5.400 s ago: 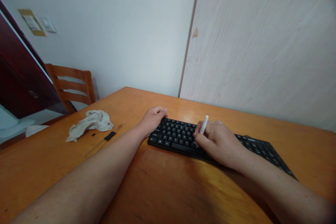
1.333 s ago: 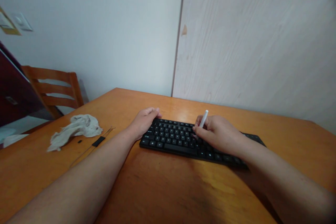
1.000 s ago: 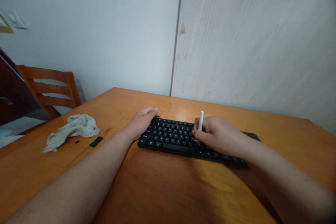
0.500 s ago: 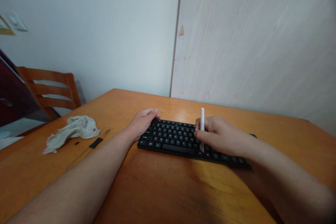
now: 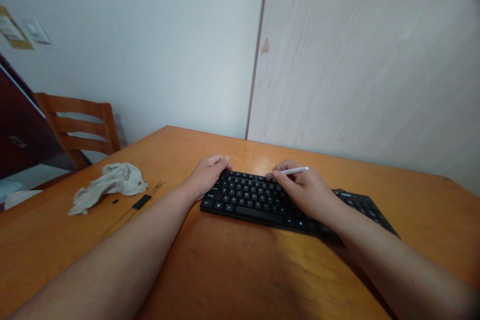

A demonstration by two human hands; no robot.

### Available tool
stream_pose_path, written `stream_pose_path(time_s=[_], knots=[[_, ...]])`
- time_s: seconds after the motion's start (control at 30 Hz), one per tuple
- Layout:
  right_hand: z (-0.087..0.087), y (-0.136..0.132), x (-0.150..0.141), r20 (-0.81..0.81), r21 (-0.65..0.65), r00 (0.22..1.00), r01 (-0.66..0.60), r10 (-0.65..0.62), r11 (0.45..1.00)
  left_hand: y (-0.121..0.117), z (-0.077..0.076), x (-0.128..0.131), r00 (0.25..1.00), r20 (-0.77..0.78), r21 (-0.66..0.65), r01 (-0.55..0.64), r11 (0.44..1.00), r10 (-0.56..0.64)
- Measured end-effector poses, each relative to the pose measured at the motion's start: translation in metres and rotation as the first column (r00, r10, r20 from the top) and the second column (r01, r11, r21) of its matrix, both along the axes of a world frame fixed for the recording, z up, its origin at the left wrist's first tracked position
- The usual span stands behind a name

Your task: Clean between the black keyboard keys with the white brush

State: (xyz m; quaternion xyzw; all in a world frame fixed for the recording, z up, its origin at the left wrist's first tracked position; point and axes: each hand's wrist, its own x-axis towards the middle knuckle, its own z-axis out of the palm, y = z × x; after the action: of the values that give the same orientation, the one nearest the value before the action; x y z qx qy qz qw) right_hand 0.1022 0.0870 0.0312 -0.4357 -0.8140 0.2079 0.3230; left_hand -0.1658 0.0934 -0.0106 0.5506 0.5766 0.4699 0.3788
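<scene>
Lightly, the person's left hand is resting on the top left corner of a black keyboard, its fingers loosely curled and holding nothing. The right hand is pinching a slim white pen between thumb and fingers, with the pen lying almost level just above the keyboard's upper edge and the hand covering the keys right of centre. The keyboard is sitting on an orange-brown wooden table. Off to the left, a crumpled grey-white cloth is lying near a thin rod with a black sleeve, and a tiny black piece is sitting between them. Beyond the table, a wooden chair is standing near a white wall
</scene>
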Motion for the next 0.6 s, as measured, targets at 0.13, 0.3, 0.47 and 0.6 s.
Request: stream_pose_path(time_s=[0.13,0.3,0.47,0.6], knots=[[-0.005,-0.001,-0.002,0.022,0.03,1.0,-0.022,0.022,0.999,0.0,0.001,0.001,1.0,-0.002,0.0,-0.004,1.0,0.004],[-0.001,-0.003,-0.003,0.071,-0.01,0.994,-0.08,0.08,0.997,0.0,0.0,0.0,1.0,-0.017,-0.006,0.001,1.0,-0.001],[0.007,-0.006,-0.001,0.18,-0.045,0.981,-0.062,0.069,0.997,0.002,-0.002,-0.002,0.999,-0.047,0.02,0.01,1.0,-0.009],[0.011,-0.008,0.001,0.226,-0.038,0.97,-0.078,0.084,0.996,0.003,-0.003,-0.003,0.998,-0.054,0.027,0.015,1.0,-0.013]])
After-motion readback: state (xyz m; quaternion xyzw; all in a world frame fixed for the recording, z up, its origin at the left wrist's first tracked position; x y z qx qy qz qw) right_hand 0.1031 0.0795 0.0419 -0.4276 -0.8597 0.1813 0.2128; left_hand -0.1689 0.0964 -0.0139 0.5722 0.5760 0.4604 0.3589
